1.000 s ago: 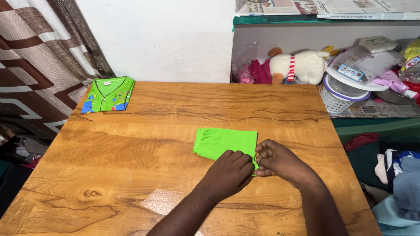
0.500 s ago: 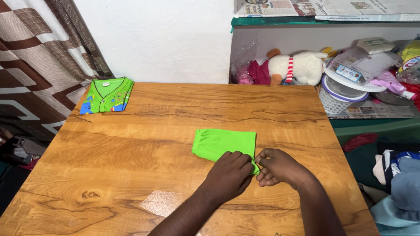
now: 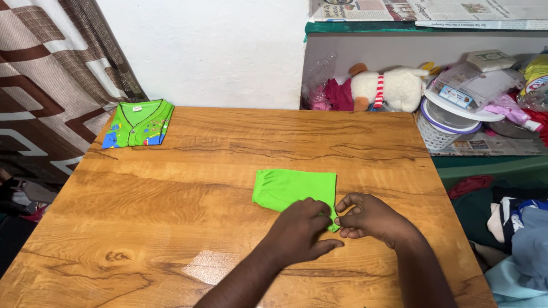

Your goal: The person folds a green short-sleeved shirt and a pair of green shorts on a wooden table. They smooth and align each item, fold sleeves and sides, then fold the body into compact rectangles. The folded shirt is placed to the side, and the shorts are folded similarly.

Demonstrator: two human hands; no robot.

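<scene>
A small bright green folded garment [image 3: 288, 186] lies flat near the middle of the wooden table [image 3: 171, 228]. My left hand [image 3: 301, 230] rests on its near edge, fingers curled over the cloth. My right hand [image 3: 369, 217] pinches the garment's near right corner with its fingertips. Both hands meet at that corner. A second folded green shirt with a blue and coloured print [image 3: 140, 122] lies at the table's far left corner, well away from both hands.
A brown patterned curtain [image 3: 40, 85] hangs at the left. Behind the table's right side, a shelf holds a white stuffed toy [image 3: 394, 86], a white basket with lidded containers [image 3: 448, 122] and newspapers. Loose clothes [image 3: 516, 228] pile up to the right of the table.
Both hands stay at the garment's near right corner with only slight finger movement. The garment and the far shirt have not moved.
</scene>
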